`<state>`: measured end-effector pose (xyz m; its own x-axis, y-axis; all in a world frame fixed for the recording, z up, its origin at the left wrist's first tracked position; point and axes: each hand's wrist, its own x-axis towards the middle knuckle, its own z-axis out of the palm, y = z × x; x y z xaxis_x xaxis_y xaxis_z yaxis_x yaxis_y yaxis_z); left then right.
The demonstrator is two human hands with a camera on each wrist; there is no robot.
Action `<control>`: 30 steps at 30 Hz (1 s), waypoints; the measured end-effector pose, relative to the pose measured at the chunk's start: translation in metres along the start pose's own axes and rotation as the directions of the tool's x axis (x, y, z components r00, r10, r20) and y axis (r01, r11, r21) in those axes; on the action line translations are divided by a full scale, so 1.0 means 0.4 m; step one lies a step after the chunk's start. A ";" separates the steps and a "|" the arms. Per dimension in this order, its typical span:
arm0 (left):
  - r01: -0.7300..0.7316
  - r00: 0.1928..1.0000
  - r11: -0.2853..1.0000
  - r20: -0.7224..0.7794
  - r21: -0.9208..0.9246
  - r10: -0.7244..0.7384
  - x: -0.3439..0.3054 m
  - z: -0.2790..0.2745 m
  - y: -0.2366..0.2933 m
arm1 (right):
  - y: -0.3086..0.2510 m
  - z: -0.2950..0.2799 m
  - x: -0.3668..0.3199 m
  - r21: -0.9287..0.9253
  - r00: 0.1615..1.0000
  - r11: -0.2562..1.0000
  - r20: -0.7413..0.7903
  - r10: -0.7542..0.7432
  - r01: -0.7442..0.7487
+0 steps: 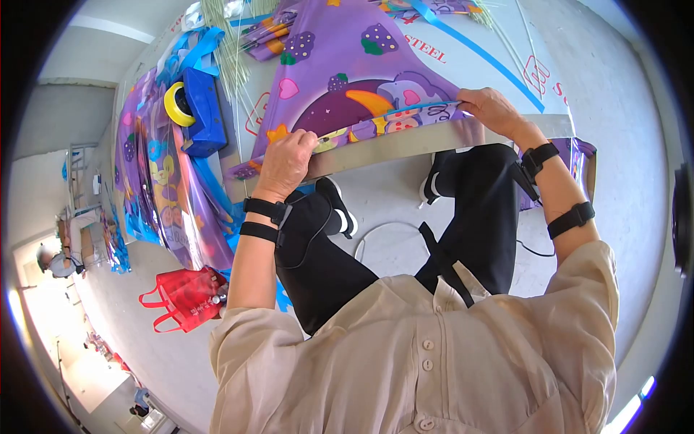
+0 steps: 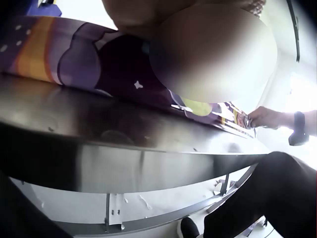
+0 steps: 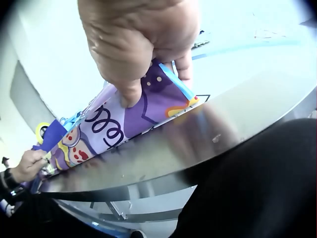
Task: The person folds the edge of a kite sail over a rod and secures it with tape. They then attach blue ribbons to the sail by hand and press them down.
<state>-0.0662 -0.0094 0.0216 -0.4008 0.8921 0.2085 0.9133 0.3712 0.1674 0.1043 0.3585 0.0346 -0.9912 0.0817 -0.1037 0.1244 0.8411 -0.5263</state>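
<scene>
A purple printed sheet (image 1: 332, 79), with berries, a moon and cartoon figures on it, lies on the worktable. Its near edge is turned over into a long folded strip (image 1: 405, 123) along the metal table edge. At the strip's left end my left hand (image 1: 288, 163) pinches the fold. My right hand (image 1: 493, 112) holds the opposite end, its thumb (image 3: 131, 94) on the near face and fingers behind. Blue edging shows at that corner in the right wrist view. In the left wrist view the left hand (image 2: 213, 54) is blurred and hides its fingertips.
A blue tape dispenser (image 1: 206, 116) with a yellow roll stands left of the sheet. More printed sheets (image 1: 163, 166) hang over the table's left side. Thin pale rods (image 1: 224, 50) and a blue strip (image 1: 477, 50) lie farther back. A red bag (image 1: 188, 296) sits on the floor.
</scene>
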 end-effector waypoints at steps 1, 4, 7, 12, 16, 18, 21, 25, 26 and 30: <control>0.055 0.998 0.996 0.036 -0.068 -0.053 0.000 0.008 -0.010 | 0.009 -0.002 0.007 0.000 1.000 1.000 -0.001 0.000 0.000; 0.169 0.979 0.978 0.132 -0.122 -0.153 0.020 0.021 -0.022 | 0.039 -0.002 0.040 0.065 0.998 0.998 0.066 -0.010 0.006; 0.233 0.956 0.971 0.195 -0.050 -0.219 0.036 0.021 -0.016 | 0.049 0.004 0.063 0.001 0.995 1.000 0.102 0.021 -0.021; 0.081 0.996 0.987 -0.036 0.139 -0.077 0.035 0.035 0.009 | 0.059 0.008 0.086 0.026 0.993 0.999 0.110 0.031 -0.034; 0.134 0.988 0.990 -0.083 0.046 -0.130 0.061 0.047 0.056 | 0.049 0.006 0.093 -0.013 0.994 1.000 0.104 0.025 -0.024; 0.120 0.986 0.990 -0.105 -0.080 -0.128 0.083 0.060 0.081 | 0.047 0.000 0.098 -0.086 0.980 0.993 0.178 0.093 -0.078; 0.161 0.980 0.980 -0.101 -0.119 -0.173 0.101 0.090 0.064 | 0.059 -0.006 0.099 0.062 0.970 0.988 0.210 0.126 -0.142; 0.157 0.984 0.979 -0.059 -0.128 -0.166 0.116 0.089 0.048 | 0.099 -0.013 0.073 0.300 0.959 0.918 0.194 0.208 -0.260; 0.118 0.991 0.991 -0.062 -0.067 -0.122 0.119 0.085 0.046 | 0.115 -0.006 0.070 0.334 0.970 0.912 0.141 0.199 -0.236; 0.127 0.990 0.991 -0.062 0.043 -0.124 0.124 0.077 0.071 | 0.097 0.016 0.059 0.197 0.963 0.949 -0.066 0.263 -0.246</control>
<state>-0.0578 0.0532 0.0068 -0.5145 0.8215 0.2459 0.8575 0.4918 0.1513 0.0860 0.3897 0.0063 -0.9243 0.3351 -0.1826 0.3704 0.6729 -0.6403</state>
